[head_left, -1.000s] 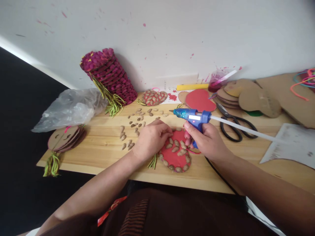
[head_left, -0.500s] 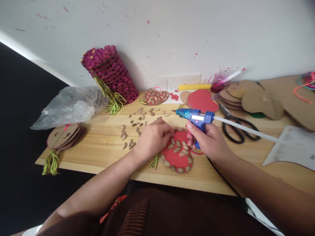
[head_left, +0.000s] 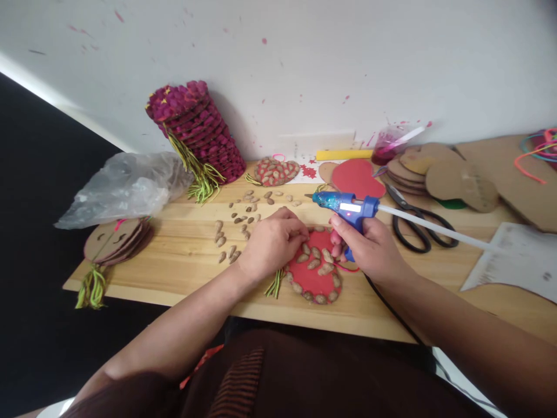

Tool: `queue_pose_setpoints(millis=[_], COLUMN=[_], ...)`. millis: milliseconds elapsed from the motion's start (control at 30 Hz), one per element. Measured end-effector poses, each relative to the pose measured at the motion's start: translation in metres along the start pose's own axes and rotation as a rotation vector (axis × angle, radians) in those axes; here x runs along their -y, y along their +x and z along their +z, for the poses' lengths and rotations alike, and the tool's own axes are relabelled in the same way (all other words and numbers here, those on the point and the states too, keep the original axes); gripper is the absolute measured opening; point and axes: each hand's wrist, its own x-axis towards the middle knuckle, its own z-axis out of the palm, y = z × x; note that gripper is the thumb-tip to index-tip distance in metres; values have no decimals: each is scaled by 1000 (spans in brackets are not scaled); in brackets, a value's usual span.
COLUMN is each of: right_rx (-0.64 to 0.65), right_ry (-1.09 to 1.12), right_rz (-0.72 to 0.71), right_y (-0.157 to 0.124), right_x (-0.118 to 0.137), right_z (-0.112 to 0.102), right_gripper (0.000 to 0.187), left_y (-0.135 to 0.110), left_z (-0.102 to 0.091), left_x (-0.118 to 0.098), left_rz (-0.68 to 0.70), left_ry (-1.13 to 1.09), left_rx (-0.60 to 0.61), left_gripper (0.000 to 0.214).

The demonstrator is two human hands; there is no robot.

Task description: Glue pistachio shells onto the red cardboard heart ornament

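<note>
My right hand grips a blue glue gun with a long white glue stick out of its back and its nozzle pointing left. Below it lies a red heart edged with peanuts, with several more peanuts across its middle. My left hand is closed in a pinch at the heart's upper left edge; what is between its fingertips is hidden. From under that hand sticks out a green yarn tassel. Loose peanuts lie scattered on the table beyond and left of my left hand.
Behind stand a stack of magenta pieces, a finished peanut heart and a plain red heart. Black scissors lie right of the glue gun, near cardboard shapes. A plastic bag and cardboard discs are at left.
Hardly anything differs. Both hands keep their places at the heart, the glue gun still held up; the whole view has shifted very slightly.
</note>
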Motion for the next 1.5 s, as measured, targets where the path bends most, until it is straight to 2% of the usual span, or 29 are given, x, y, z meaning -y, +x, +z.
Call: queue_pose_setpoints(millis=[233,333,467,600,867,1167,1367,1500], right_rx=[-14,-11,-18,-17,-75,-88,-133,-153], right_ry=[114,153,180,194,170,168,148,142], right_rz=[-1,-17,-12,-11,14,-11,23,29], right_y=[3,4,4,3,5,6,7,7], right_x=[-5,-8,-8,-7,-11,-13,-12,-12], right_z=[1,0,0,0,-1,0,2,2], right_gripper=[41,40,40,40,39,38,44,44], left_y=[2,-2,-15,-28,-31,-30,-29,-29], left_z=[-4,-8,-6,5,15,9,10,12], left_x=[7,9,7,9,12,8,9,8], left_rz=[-70,-83,26,135,270,258,297,273], left_ry=[-111,-129,-68,63,322,421,453,456], left_rx=[-24,-64,-59,-25,36,81,49,65], left_gripper=[11,16,31,43,34,34,32,33])
